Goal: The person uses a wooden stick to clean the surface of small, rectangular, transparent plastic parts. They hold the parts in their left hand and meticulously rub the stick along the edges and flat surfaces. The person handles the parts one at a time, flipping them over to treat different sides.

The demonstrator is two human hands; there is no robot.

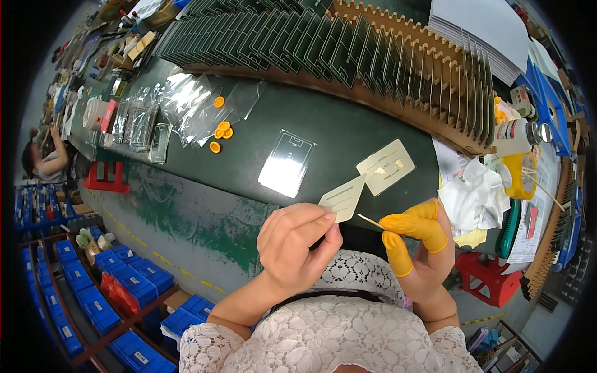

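My left hand (297,244) pinches a pale beige card (344,198) with rounded corners by its near edge, between thumb and fingers. In my right hand (424,245), yellow finger cots cover the thumb and some fingers. They grip a thin pale stick (371,221), its tip pointing at the held card with a small gap between. A second beige card (378,163) lies on the dark green table just beyond, small yellowish scraps on its face. To its left rests a dark green card (287,164) with white lines, partly washed out by glare.
Brown slotted racks (298,71) of upright green cards span the far side. Orange finger cots (223,130) lie by clear plastic bags (205,105). At right are crumpled white cloth (476,196), a yellow tape roll (521,174) and a bottle (513,137). Another person (50,161) is far left.
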